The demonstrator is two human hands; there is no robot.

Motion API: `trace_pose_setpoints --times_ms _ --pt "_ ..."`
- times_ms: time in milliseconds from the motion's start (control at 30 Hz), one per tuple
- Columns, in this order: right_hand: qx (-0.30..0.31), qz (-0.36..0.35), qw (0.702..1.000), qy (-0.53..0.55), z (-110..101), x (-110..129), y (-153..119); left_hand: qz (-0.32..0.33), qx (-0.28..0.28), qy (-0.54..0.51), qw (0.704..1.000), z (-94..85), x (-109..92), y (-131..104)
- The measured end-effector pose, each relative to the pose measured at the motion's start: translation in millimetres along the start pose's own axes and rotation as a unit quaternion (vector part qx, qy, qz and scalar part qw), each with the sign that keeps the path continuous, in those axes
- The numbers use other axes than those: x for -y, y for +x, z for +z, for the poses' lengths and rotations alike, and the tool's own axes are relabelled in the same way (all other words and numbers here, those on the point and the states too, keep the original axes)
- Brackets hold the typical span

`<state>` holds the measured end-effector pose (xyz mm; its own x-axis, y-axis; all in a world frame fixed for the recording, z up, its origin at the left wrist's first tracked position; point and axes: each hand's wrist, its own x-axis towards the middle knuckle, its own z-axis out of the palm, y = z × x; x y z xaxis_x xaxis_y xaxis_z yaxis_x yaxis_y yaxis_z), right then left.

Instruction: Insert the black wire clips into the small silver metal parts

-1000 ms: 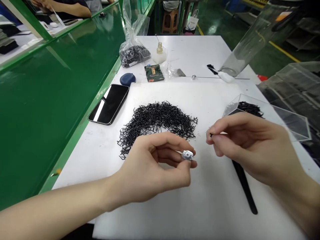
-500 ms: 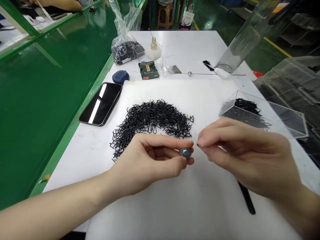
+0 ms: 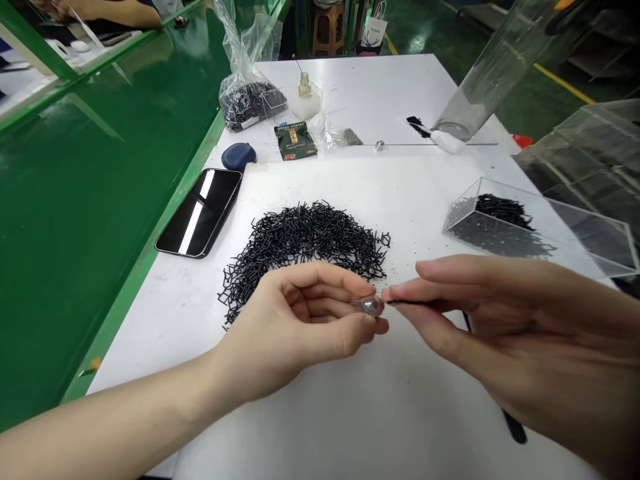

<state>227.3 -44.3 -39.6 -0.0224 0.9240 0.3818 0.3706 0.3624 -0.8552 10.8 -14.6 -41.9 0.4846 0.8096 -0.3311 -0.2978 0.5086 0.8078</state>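
My left hand (image 3: 310,320) is closed, pinching a small shiny silver-grey metal piece (image 3: 371,305) with a rounded end between thumb and fingers. To its right, my right hand (image 3: 500,327) is closed on a thin black strip-like piece (image 3: 407,303), whose kind I cannot make out. The piece's tip points left, close to the metal piece; whether they touch is unclear. Behind my left hand a curved heap of short black bent pieces (image 3: 310,230) lies on the white work surface (image 3: 325,413). Under my right hand lies a black-handled tool (image 3: 515,427), mostly hidden.
A phone (image 3: 200,212) and a blue case (image 3: 239,157) lie left. Behind are a plastic bag of black pieces (image 3: 250,103), a small bottle (image 3: 305,87) and a green packet (image 3: 295,141). Right stand a clear tray (image 3: 460,213) and a tilted clear cylinder (image 3: 480,100).
My right hand has turned and opened out somewhat, bringing the black piece's length into view and its tip nearer the metal piece. The metal piece has turned slightly in my left hand.
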Motion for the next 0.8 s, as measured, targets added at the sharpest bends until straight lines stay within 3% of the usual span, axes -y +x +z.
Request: trace_pose_setpoints --times_ms 200,800 --pt "-0.015 0.018 0.999 -0.028 2.4 2.3 -1.0 0.005 -0.003 -0.008 1.0 -1.5 2.4 -0.1" --pt "0.009 -0.021 0.999 -0.047 -1.7 -0.5 -0.5 -0.005 -0.005 0.016 1.0 -1.4 2.0 0.0"
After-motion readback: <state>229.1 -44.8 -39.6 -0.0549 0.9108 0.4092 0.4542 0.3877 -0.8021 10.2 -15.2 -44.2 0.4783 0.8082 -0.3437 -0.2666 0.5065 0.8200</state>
